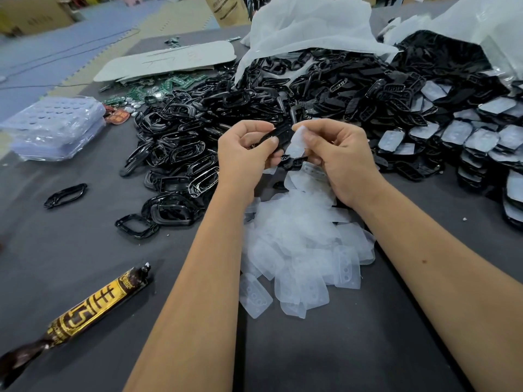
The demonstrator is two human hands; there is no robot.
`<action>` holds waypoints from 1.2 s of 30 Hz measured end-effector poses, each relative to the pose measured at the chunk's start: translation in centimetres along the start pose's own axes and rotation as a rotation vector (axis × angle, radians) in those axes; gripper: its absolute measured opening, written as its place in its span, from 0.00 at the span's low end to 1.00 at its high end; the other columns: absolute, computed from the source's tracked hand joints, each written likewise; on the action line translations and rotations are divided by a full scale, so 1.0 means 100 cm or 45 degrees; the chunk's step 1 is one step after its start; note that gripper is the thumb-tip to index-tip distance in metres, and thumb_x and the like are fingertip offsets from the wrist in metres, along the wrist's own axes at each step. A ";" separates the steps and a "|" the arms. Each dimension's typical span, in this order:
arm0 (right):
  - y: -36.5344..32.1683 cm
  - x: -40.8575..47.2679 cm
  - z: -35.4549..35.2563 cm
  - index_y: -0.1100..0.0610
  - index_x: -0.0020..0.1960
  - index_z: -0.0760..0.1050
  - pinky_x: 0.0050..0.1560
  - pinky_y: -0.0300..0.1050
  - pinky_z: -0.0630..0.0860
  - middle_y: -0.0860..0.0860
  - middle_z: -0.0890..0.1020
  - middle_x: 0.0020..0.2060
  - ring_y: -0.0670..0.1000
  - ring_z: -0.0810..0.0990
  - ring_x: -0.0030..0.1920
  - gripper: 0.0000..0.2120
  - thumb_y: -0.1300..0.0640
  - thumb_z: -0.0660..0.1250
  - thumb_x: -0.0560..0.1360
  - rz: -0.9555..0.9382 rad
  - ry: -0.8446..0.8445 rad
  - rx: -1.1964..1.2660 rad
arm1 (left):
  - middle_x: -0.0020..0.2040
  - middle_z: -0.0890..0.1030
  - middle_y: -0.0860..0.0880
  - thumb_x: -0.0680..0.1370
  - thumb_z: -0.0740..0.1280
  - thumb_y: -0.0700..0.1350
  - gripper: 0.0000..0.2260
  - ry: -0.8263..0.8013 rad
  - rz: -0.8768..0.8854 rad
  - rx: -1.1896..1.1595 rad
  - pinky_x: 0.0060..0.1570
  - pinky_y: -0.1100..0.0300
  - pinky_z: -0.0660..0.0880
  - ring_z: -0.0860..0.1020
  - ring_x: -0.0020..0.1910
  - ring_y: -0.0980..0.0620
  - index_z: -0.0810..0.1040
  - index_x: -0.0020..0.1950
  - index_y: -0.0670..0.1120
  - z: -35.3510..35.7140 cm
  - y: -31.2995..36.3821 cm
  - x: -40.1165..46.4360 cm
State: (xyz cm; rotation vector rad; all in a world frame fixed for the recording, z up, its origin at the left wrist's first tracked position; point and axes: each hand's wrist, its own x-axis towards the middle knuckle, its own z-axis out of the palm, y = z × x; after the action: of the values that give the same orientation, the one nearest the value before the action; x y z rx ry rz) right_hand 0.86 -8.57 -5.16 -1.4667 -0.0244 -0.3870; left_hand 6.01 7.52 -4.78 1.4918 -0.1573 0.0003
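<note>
The grey bench point(85, 264) carries a heap of translucent button pads point(297, 244). Above the heap's far edge, both hands meet with fingers curled. The left hand point(246, 154) pinches a black key-fob shell point(278, 135) between thumb and fingers. The right hand point(336, 157) pinches one translucent button pad point(297, 142), held against the shell's right end.
</note>
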 end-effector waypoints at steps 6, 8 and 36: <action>0.003 0.000 0.000 0.60 0.55 0.83 0.38 0.38 0.75 0.53 0.81 0.36 0.48 0.78 0.34 0.07 0.66 0.72 0.78 -0.100 0.064 -0.196 | 0.44 0.87 0.47 0.76 0.73 0.30 0.10 -0.019 0.045 0.084 0.42 0.60 0.83 0.86 0.38 0.51 0.87 0.50 0.44 0.003 -0.004 -0.001; 0.005 0.001 0.000 0.61 0.49 0.82 0.34 0.38 0.76 0.52 0.84 0.35 0.51 0.83 0.33 0.04 0.65 0.75 0.75 -0.146 0.139 -0.238 | 0.45 0.87 0.46 0.75 0.73 0.30 0.11 -0.039 0.047 0.084 0.43 0.59 0.83 0.86 0.39 0.51 0.88 0.50 0.45 0.002 -0.004 -0.001; -0.012 0.001 -0.014 0.60 0.41 0.81 0.33 0.42 0.73 0.53 0.81 0.30 0.48 0.75 0.30 0.13 0.51 0.76 0.77 -0.198 -0.144 -0.471 | 0.47 0.86 0.46 0.75 0.71 0.30 0.13 0.406 0.100 0.031 0.45 0.56 0.84 0.85 0.36 0.56 0.87 0.50 0.48 -0.004 -0.002 0.005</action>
State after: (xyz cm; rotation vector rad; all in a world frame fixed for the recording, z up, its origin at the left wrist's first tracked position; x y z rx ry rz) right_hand 0.28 -10.00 -4.16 -1.8578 -0.1654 -0.4512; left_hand 6.59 7.89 -4.94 1.4890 0.0422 0.3033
